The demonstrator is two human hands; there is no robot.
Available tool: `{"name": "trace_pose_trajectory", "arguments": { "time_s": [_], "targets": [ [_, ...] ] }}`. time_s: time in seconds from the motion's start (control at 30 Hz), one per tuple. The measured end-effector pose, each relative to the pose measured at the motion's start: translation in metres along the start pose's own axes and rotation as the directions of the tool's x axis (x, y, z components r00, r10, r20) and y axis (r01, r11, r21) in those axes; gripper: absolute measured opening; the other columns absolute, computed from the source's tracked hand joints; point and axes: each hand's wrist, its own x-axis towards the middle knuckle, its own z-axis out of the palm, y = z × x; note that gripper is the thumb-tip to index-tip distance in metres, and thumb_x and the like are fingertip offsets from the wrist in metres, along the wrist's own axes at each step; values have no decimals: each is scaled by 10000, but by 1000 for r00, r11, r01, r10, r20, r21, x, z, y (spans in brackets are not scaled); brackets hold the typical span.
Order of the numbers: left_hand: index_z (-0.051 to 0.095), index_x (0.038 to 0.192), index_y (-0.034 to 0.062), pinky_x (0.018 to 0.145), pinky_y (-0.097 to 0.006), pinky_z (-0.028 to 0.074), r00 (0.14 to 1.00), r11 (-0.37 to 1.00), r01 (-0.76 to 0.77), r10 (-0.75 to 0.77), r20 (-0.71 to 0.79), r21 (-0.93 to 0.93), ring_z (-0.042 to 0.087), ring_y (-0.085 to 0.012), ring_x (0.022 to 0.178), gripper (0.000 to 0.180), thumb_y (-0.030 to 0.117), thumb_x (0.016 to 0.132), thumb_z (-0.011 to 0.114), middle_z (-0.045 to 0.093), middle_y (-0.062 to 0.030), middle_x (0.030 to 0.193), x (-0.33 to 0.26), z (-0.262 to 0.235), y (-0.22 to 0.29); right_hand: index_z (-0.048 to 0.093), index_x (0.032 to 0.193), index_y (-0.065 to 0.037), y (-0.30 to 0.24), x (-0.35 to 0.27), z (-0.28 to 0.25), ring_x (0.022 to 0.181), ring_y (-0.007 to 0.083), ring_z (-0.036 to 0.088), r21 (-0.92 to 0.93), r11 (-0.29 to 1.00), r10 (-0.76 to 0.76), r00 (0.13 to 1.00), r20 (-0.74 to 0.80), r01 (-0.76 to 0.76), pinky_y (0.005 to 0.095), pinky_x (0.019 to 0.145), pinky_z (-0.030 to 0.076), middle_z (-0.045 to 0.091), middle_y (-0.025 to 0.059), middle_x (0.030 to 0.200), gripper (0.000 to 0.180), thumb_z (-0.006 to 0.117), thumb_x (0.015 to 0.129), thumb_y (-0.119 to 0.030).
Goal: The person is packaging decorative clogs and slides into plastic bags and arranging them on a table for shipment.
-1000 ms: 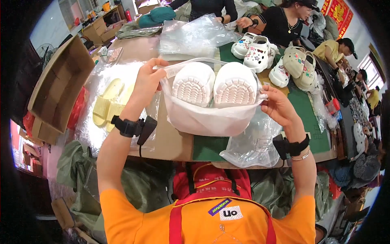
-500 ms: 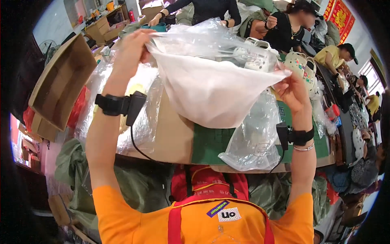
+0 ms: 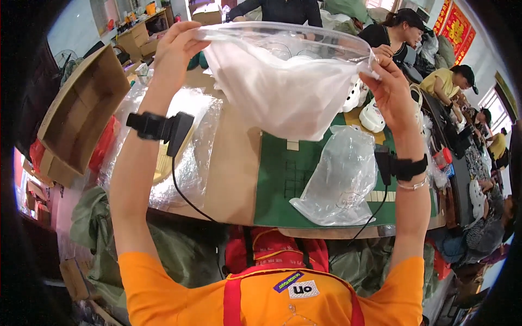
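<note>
A clear plastic zip bag (image 3: 283, 87) hangs raised over the worktable, spread wide with its zip edge uppermost. Something white and soft, perhaps cloth or lining, shows in its lower part. My left hand (image 3: 176, 54) pinches its upper left corner. The opposite corner is gripped between thumb and fingers of my right hand (image 3: 390, 89). Below, another clear plastic bag (image 3: 342, 182) lies flat on the green mat (image 3: 274, 190). White clogs (image 3: 372, 117) stand just behind my right hand, partly hidden by it.
Shiny clear plastic bags (image 3: 187, 168) lie piled at the table's left. An opened cardboard box (image 3: 84, 108) stands beyond them. Co-workers sit across and along the right side, one in a black cap (image 3: 410, 19). A red backpack (image 3: 277, 250) is under the table edge.
Both hands have risen slightly with the bag, now pulled tauter so its zip edge shows. My right hand moved up; the clogs behind and the mat beneath are more exposed.
</note>
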Motion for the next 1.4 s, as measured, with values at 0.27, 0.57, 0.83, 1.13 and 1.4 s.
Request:
{"name": "trace_pose_trajectory", "arguments": {
  "time_s": [0.27,0.57,0.83,1.13,1.4],
  "targets": [
    [531,904,9,730,-289,460,878,884,465,-467,-102,-46,556,-162,808,164,25,791,413,555,-73,873,-166,-71,-31,544,931,-15,68,-166,38,785,64,495,-332,794,581,796,169,-509,213,697,408,540,-3,842,104,547,839,-64],
    [267,1255,46,716,-365,504,548,673,706,-717,-432,-221,559,-238,910,493,66,794,443,499,-127,1077,-305,-56,-47,458,1004,-28,146,-275,66,902,110,513,139,502,852,516,89,-854,259,776,463,494,44,1004,177,533,865,-109],
    [430,1128,59,686,-283,495,337,258,830,-938,76,-494,596,-185,802,303,132,854,539,570,-89,1005,-366,16,-42,452,1007,-50,139,-278,65,866,127,570,140,422,896,436,86,-896,240,740,473,560,54,927,149,510,873,-75],
    [546,932,-42,606,-257,468,532,533,803,-843,-83,-267,577,-137,692,208,78,770,597,597,-77,842,-330,67,-97,473,986,-28,146,-293,65,792,62,505,5,663,745,661,91,-749,197,704,417,529,10,864,218,597,808,-24],
    [551,863,15,562,-285,465,581,621,690,-782,-227,-373,564,-152,648,124,78,770,604,579,-57,769,-312,62,-122,356,1121,-28,146,-268,57,791,159,562,280,628,772,627,-105,-726,264,718,466,571,100,901,346,542,830,-16]
  ]
}}
